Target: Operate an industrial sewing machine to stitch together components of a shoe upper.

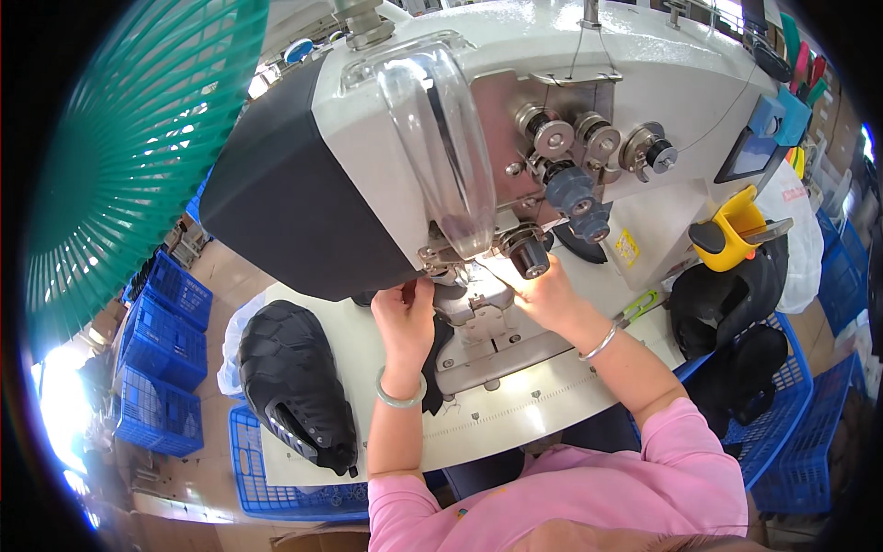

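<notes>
My left hand [405, 322] is at the needle area of a white and black sewing machine [368, 175], left of its metal bed [478, 322]. Its thumb and fingers are pinched together; what they hold, if anything, is too small to make out. From the other side, my right hand [549, 296] reaches in with fingers bent towards the needle area. A dark tension knob [527, 255] hides part of them, and their contents cannot be made out. Black material [440, 354] hangs beside the bed, near my left wrist.
A padded black piece [296, 377] lies on the white tabletop [533, 400] at left. At right are green-handled snips [639, 308], a yellow holder [736, 230] and black pieces [727, 294] by a blue crate [791, 396]. A green fan [138, 138] stands at far left, above stacked blue crates [161, 350].
</notes>
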The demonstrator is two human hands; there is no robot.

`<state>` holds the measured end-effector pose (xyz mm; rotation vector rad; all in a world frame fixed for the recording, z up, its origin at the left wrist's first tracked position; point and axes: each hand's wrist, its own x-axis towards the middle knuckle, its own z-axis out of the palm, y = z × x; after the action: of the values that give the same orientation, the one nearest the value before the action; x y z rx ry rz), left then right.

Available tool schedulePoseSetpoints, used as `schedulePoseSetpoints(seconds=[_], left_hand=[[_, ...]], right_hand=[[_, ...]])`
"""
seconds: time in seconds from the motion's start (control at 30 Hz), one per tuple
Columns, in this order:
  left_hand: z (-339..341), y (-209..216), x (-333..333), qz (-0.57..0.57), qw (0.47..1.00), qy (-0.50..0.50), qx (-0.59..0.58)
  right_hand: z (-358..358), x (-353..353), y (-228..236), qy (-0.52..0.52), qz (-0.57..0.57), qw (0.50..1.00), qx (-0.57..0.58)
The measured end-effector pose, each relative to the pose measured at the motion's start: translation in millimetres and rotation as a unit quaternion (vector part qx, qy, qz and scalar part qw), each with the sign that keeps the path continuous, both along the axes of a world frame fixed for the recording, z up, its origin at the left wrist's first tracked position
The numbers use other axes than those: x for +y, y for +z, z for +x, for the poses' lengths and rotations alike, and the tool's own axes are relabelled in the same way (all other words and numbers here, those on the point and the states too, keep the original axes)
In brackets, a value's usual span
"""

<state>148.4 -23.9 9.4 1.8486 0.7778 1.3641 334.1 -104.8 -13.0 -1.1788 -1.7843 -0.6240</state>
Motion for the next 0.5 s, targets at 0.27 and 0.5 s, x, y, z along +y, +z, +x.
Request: schedulePoseSetpoints(seconds=[0.27,0.5], left_hand=[[14,-4,16,-0.260,0.948,-0.112,-0.145],[19,-58,92,0.362,0.865,0.262,0.227]], right_hand=[[12,1,-3,-0.091,0.010,0.995,-0.041],[17,23,-7,-0.194,0.004,0.981,-0.020]])
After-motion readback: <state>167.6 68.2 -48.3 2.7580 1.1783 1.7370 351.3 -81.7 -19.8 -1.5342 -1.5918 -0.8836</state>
